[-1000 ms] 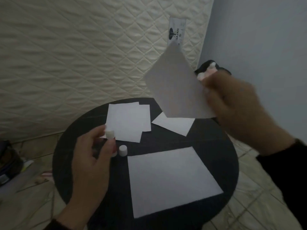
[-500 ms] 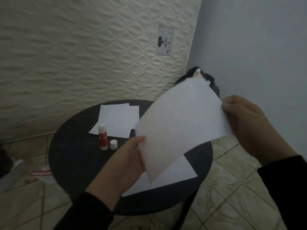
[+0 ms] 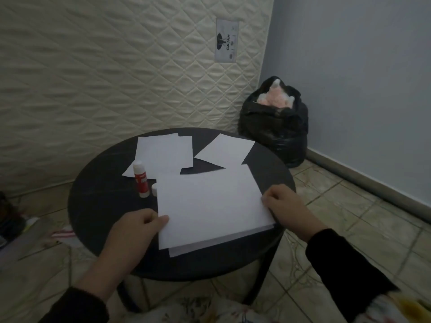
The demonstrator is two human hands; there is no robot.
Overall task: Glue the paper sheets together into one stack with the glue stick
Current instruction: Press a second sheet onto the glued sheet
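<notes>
A white paper sheet (image 3: 210,203) lies over another sheet (image 3: 217,244) on the round black table (image 3: 100,206); the lower sheet's front edge peeks out. My left hand (image 3: 135,231) pinches the top sheet's left edge. My right hand (image 3: 286,208) grips its right edge. A red and white glue stick (image 3: 140,179) stands uncapped to the left, its white cap (image 3: 154,190) beside it. Two overlapping sheets (image 3: 163,155) lie at the back left, and one more sheet (image 3: 226,150) at the back right.
A quilted mattress (image 3: 116,66) leans upright behind the table. A full black rubbish bag (image 3: 275,127) sits in the corner by the blue wall. Tiled floor surrounds the table, with clutter at the far left (image 3: 14,220).
The sheet that both hands held up in the air has come down flat onto the lower sheet. The glue stick, held a second ago, stands on the table.
</notes>
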